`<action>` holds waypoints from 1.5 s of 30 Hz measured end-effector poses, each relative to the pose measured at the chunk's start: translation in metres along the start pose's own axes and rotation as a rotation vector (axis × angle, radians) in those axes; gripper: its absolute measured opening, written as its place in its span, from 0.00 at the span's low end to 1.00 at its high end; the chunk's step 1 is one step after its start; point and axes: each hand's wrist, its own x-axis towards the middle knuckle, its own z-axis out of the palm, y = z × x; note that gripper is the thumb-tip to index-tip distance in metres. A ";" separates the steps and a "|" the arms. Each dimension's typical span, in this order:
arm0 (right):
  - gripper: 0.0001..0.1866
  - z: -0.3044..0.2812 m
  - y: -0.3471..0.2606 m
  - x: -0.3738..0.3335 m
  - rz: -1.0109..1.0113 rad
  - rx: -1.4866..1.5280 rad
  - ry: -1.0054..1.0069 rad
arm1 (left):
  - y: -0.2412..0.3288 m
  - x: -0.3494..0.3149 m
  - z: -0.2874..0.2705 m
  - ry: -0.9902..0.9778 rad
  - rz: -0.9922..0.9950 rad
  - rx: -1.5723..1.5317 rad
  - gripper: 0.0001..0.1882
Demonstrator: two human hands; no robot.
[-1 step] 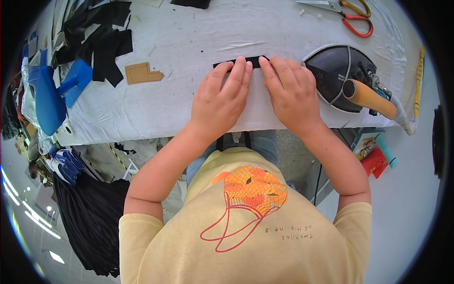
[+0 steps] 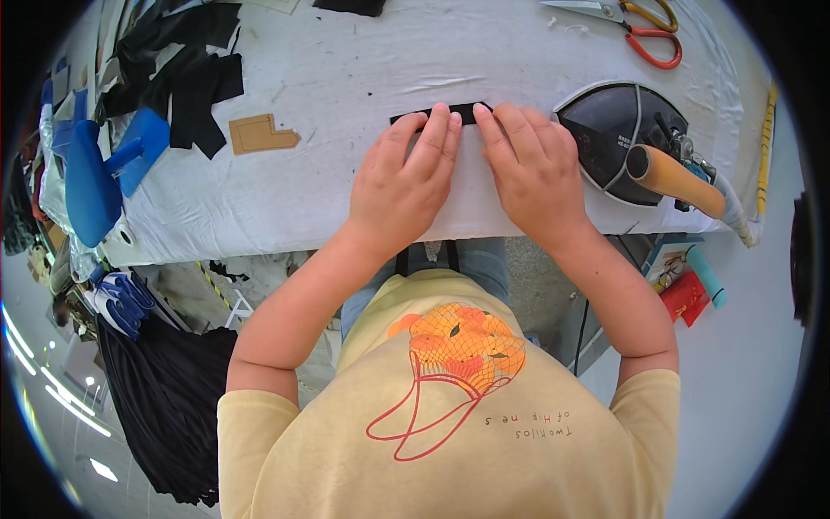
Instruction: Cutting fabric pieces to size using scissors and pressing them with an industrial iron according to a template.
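Note:
A narrow black fabric strip (image 2: 465,112) lies flat on the white-covered table, its right end cut to a point. My left hand (image 2: 405,173) rests its stretched fingertips along the strip's left and middle part, hiding some of it. On the right end press the fingertips of my right hand (image 2: 538,169), the fingers extended and slightly apart. Neither hand grips the strip; both bear down on it from above. Just right of my right hand sits an iron (image 2: 596,138) with a dark soleplate cover and an orange-brown handle (image 2: 679,180).
Orange- and red-handled scissors (image 2: 653,39) lie at the far right. To the left are a brown card template (image 2: 259,135), black fabric pieces (image 2: 194,95) and a blue plastic object (image 2: 93,186). The table's front edge (image 2: 328,247) runs below my wrists. Dark cloth (image 2: 169,389) hangs at lower left.

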 end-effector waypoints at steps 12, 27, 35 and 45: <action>0.24 -0.144 0.079 0.001 0.200 -0.005 -0.144 | -0.002 -0.006 0.002 0.037 -0.021 -0.026 0.23; 0.19 -0.101 0.012 0.051 0.194 -0.060 -0.381 | -0.013 -0.013 -0.001 0.064 -0.051 -0.237 0.22; 0.19 -0.097 0.010 0.054 0.105 -0.118 -0.260 | -0.044 -0.034 -0.014 0.035 0.041 -0.251 0.21; 0.23 -0.098 0.001 0.061 0.207 0.023 -0.366 | -0.048 -0.038 -0.012 0.077 0.081 -0.157 0.19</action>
